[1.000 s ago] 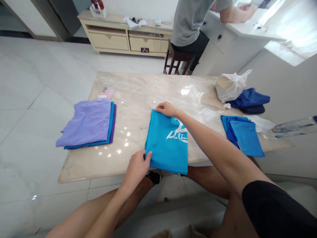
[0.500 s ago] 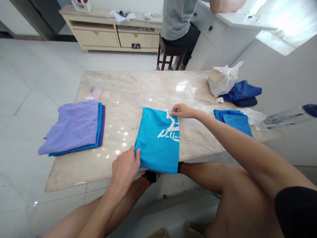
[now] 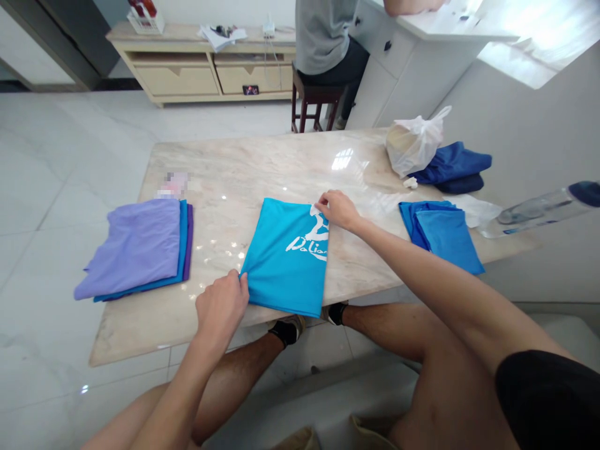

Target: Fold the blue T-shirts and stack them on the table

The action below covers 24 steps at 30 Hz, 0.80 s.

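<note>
A folded turquoise T-shirt [image 3: 281, 269] with white lettering lies flat in front of me, its near edge hanging slightly past the table edge. My left hand [image 3: 224, 301] pinches its left side near the bottom corner. At the far right corner, my right hand [image 3: 336, 209] grips the cloth between thumb and fingers. To the left is a stack of folded clothes, with a lilac garment [image 3: 135, 244] on top and blue and purple ones showing beneath. Folded blue garments [image 3: 440, 231] lie to the right, beyond my right forearm.
The marble table [image 3: 225, 169] also bears a white plastic bag [image 3: 415, 147], dark blue cloth [image 3: 452, 165] and a clear bottle [image 3: 544, 209] lying at the right. Across the room a person in a grey top [image 3: 323, 37] sits on a dark stool [image 3: 316, 97].
Both hands and the turquoise T-shirt have shifted slightly left across the table, still gripped at the same places. The view has tilted a little.
</note>
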Each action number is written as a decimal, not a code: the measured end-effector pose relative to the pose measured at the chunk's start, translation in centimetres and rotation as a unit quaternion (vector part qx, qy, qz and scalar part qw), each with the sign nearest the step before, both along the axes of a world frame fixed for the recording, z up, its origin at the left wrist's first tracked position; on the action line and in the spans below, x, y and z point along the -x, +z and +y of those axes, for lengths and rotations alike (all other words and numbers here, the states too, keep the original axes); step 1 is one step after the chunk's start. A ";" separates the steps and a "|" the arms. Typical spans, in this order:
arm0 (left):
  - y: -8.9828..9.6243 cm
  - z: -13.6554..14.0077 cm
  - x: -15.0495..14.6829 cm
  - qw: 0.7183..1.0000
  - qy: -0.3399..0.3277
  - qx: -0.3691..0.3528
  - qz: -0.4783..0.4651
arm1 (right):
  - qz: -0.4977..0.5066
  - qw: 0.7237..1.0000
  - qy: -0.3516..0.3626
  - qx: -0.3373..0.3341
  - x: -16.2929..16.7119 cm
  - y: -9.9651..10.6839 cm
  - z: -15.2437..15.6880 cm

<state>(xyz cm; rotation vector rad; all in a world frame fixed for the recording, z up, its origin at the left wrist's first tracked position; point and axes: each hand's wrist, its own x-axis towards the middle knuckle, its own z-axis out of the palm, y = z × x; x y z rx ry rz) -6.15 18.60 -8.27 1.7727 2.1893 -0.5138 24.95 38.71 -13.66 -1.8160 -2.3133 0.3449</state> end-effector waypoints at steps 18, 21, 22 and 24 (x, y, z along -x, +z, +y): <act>-3.6 -1.8 -0.2 0.973 -0.133 -0.176 -0.073 | 0.045 0.992 0.087 -0.074 10.2 -5.1 -26.1; -2.6 -2.1 0.1 0.977 -0.112 -0.145 -0.104 | 0.041 0.990 0.113 -0.072 9.4 -4.4 -25.5; -2.3 -2.2 0.5 0.979 -0.103 -0.122 -0.123 | 0.043 0.988 0.131 -0.064 8.9 -4.0 -25.7; -2.0 -2.4 1.9 0.980 -0.085 -0.066 -0.166 | 0.065 0.984 0.158 -0.044 7.4 -3.2 -26.3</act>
